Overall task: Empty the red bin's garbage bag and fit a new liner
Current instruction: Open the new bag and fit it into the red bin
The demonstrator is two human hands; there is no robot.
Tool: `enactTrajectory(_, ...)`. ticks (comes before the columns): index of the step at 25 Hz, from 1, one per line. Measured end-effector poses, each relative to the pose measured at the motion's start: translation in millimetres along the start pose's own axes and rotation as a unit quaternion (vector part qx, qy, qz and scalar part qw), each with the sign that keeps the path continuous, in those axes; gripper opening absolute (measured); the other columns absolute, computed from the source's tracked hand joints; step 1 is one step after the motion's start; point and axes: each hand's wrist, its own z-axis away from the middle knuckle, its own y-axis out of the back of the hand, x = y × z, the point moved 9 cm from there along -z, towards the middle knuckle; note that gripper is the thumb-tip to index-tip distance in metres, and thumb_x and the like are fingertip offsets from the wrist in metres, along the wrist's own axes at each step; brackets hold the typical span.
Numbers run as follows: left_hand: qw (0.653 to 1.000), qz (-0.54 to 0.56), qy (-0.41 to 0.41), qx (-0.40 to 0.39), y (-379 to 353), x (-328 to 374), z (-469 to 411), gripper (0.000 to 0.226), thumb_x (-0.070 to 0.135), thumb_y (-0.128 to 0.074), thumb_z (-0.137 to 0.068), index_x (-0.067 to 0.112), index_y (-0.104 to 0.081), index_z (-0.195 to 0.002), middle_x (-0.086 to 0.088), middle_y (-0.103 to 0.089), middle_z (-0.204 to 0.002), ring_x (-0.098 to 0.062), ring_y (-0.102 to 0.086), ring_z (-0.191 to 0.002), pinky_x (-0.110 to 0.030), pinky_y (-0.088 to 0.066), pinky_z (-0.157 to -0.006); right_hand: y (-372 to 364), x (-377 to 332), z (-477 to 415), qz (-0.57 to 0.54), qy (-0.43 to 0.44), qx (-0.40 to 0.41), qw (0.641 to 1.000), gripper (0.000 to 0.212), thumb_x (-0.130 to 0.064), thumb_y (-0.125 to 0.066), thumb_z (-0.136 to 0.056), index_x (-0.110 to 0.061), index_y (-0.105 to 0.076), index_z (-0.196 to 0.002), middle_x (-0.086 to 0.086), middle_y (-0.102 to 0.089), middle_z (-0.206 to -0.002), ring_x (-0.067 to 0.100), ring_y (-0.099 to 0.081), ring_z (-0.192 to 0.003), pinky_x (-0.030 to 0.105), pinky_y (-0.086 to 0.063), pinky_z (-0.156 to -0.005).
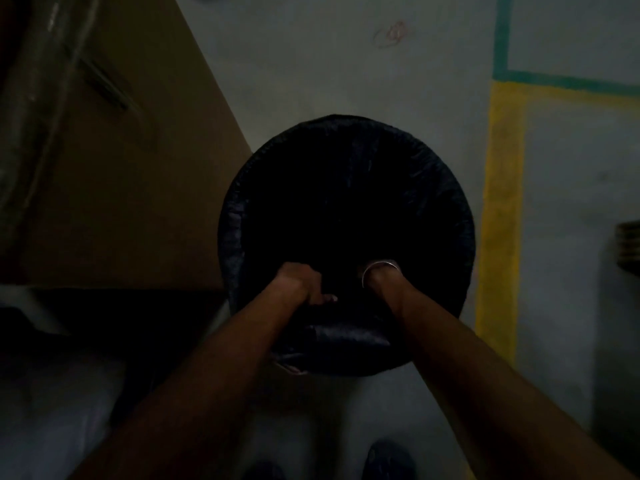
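Note:
The view is very dim. A black liner (436, 188) is stretched over the round mouth of the bin below me, folded over its rim all round, so the bin's own wall is hidden. My left hand (300, 283) grips a fold of the liner at the near rim, with the thumb lying on the plastic. My right hand (376, 274) reaches down inside the liner. Only its wrist with a metal bangle shows; the fingers are lost in the dark interior.
A large brown cardboard sheet (131, 174) stands close on the left of the bin. The grey floor carries a yellow stripe (502, 209) and a teal line (502, 36) on the right. A stacked object (628, 247) sits at the right edge, and my shoes (388, 459) are just below.

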Motion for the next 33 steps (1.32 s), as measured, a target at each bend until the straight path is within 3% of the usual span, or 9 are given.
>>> enactTrajectory(5,0.937,0.091,0.032,0.335,76.4,-22.0,98.8,0.036,0.049,-0.046,-0.095,0.019,-0.066,-0.1,-0.006,-0.07,-0.095,-0.028,-0.068,-0.089,-0.035,-0.05,-0.076,40.0,17.5,51.6,-0.052,-0.009,0.083,0.995,0.044,-0.038,-0.047,-0.1,-0.018,-0.052,-0.139,0.01,-0.054,-0.143,0.027,-0.053,-0.131,0.041,-0.037,-0.111)
enactTrajectory(8,0.842,0.157,0.141,0.496,63.2,-47.5,177.7,0.038,0.043,-0.05,-0.089,0.024,-0.06,-0.12,-0.002,-0.064,-0.117,-0.025,-0.06,-0.109,-0.04,-0.038,-0.094,68.4,26.5,91.7,-0.047,0.007,0.179,0.983,0.042,-0.04,-0.043,-0.101,-0.015,-0.057,-0.131,0.014,-0.063,-0.129,0.031,-0.06,-0.117,0.039,-0.046,-0.099)
enactTrajectory(14,0.598,0.648,0.303,0.361,-47.8,-12.5,215.6,0.058,0.039,-0.035,-0.104,0.001,-0.037,-0.147,-0.023,-0.043,-0.149,-0.035,-0.041,-0.138,-0.039,-0.031,-0.115,73.7,51.6,163.2,-0.108,-0.085,0.354,0.925,0.038,-0.039,-0.04,-0.099,-0.017,-0.058,-0.124,0.011,-0.062,-0.124,0.031,-0.055,-0.119,0.05,-0.023,-0.118)
enactTrajectory(17,0.565,0.674,0.322,0.351,-66.4,2.6,219.5,0.046,0.034,-0.039,-0.104,0.003,-0.057,-0.132,-0.021,-0.059,-0.133,-0.036,-0.056,-0.124,-0.038,-0.041,-0.1,39.7,63.9,199.0,-0.169,-0.204,0.4,0.878,0.055,-0.04,-0.044,-0.098,-0.017,-0.038,-0.147,0.015,-0.024,-0.161,0.033,-0.022,-0.149,0.057,-0.012,-0.118)
enactTrajectory(21,0.477,0.73,0.31,0.38,-84.3,-1.8,214.8,0.031,0.023,-0.06,-0.096,-0.006,-0.066,-0.108,-0.028,-0.07,-0.106,-0.04,-0.067,-0.098,-0.041,-0.051,-0.087,-6.9,62.5,196.7,-0.356,-0.211,0.356,0.838,0.072,-0.038,-0.041,-0.101,-0.015,-0.004,-0.159,0.015,0.011,-0.164,0.039,-0.017,-0.149,0.052,-0.039,-0.109)
enactTrajectory(23,0.474,0.739,0.292,0.38,-96.5,-2.2,212.5,0.023,0.013,-0.063,-0.093,-0.009,-0.064,-0.1,-0.031,-0.07,-0.095,-0.043,-0.069,-0.089,-0.05,-0.055,-0.081,-15.0,62.9,187.7,-0.428,-0.185,0.355,0.81,0.074,-0.036,-0.04,-0.103,-0.019,0.006,-0.158,0.016,0.017,-0.163,0.041,-0.036,-0.141,0.048,-0.048,-0.1)
enactTrajectory(26,0.562,0.7,0.31,0.314,-117.3,-3.1,207.1,0.01,0.01,-0.065,-0.089,0.003,-0.068,-0.095,-0.02,-0.073,-0.088,-0.037,-0.071,-0.089,-0.037,-0.054,-0.077,-17.8,66.3,180.0,-0.432,-0.183,0.364,0.805,0.078,-0.039,-0.041,-0.102,-0.023,0.011,-0.157,0.016,0.018,-0.163,0.042,-0.043,-0.135,0.047,-0.053,-0.092)
enactTrajectory(31,0.536,0.711,0.307,0.335,-109.6,-18.6,195.8,0.045,0.042,-0.036,-0.103,0.007,-0.062,-0.115,-0.026,-0.071,-0.098,-0.039,-0.071,-0.084,-0.052,-0.059,-0.079,-18.9,75.3,188.8,-0.459,-0.157,0.424,0.764,0.075,-0.047,-0.036,-0.102,-0.031,0.014,-0.156,0.008,-0.006,-0.165,0.04,-0.053,-0.126,0.048,-0.053,-0.084)
enactTrajectory(33,0.544,0.697,0.281,0.373,-96.9,-12.8,199.1,0.056,0.052,-0.026,-0.103,0.009,-0.06,-0.118,-0.022,-0.072,-0.086,-0.03,-0.072,-0.062,-0.038,-0.061,-0.061,-28.4,81.5,191.3,-0.517,-0.182,0.424,0.721,0.069,-0.046,-0.032,-0.103,-0.031,0.01,-0.156,0.012,-0.034,-0.157,0.04,-0.058,-0.119,0.047,-0.052,-0.084)
